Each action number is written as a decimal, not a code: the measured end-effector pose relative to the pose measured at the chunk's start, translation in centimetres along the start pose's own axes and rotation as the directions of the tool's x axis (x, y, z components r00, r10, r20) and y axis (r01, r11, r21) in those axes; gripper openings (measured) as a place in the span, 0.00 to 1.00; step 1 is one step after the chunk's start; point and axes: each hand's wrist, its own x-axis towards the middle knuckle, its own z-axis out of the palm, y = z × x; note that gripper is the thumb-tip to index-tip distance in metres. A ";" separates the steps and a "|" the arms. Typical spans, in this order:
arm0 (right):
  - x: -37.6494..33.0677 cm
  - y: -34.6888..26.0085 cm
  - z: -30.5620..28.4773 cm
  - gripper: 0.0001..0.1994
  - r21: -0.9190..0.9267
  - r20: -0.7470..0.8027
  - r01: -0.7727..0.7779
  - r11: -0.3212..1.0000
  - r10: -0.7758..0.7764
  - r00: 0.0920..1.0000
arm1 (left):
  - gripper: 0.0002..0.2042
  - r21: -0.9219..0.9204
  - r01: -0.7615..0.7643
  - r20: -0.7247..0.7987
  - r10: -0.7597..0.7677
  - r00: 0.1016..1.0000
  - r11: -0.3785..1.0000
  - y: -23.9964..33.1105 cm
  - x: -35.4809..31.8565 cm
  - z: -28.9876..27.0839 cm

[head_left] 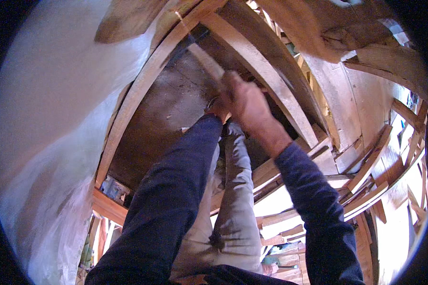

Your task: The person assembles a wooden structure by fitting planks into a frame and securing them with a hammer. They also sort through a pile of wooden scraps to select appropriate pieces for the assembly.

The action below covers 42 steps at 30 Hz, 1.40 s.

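Note:
My right hand (pixel 249 102) is closed around a pale, stick-like tool (pixel 205 59). The tool is smeared by motion and slants up and to the left, narrowing toward its far end, so its exact kind does not show. Just left of and below the right fist is my left hand (pixel 218 109), partly covered by it; its fingers are hidden. Beneath both hands lies a dark brown board surface (pixel 161 107), framed by a long curved wooden rib (pixel 133 102) on the left and a straighter wooden beam (pixel 266 66) on the right.
A large whitish sheet or panel (pixel 52 109) fills the left side. Wooden planks (pixel 337 90) and several loose slats (pixel 366 197) lie to the right, with bright gaps among them. My legs (pixel 238 190) in light trousers stand below the hands.

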 end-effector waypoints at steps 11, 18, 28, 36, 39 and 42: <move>-0.5 0.1 0.2 0.14 0.006 -0.003 0.006 1.000 -0.005 1.000 | 0.29 0.060 0.021 0.029 -0.023 0.999 0.998 -1.0 0.2 0.7; 0.2 1.3 0.7 0.16 -0.008 -0.007 -0.034 0.999 0.034 0.999 | 0.32 0.079 0.014 0.041 -0.017 0.999 0.997 -1.1 0.8 0.7; -1.0 0.5 0.1 0.18 -0.096 -0.002 0.041 0.995 -0.042 0.999 | 0.36 0.103 0.015 0.067 -0.022 0.998 0.995 -1.0 0.1 1.1; -0.7 0.0 0.7 0.17 -0.070 -0.132 0.026 0.997 -0.035 0.991 | 0.39 0.106 0.024 0.099 -0.035 0.994 0.994 -0.6 1.2 0.9; -0.7 0.2 -0.6 0.16 0.007 -0.091 -0.038 0.999 0.039 0.995 | 0.40 0.106 0.025 0.127 -0.038 0.991 0.994 -0.1 2.2 0.7; -5.1 -1.6 -1.6 0.16 0.151 0.005 -0.207 0.966 0.209 0.978 | 0.41 0.079 0.056 0.155 -0.068 0.986 0.995 0.6 3.0 0.6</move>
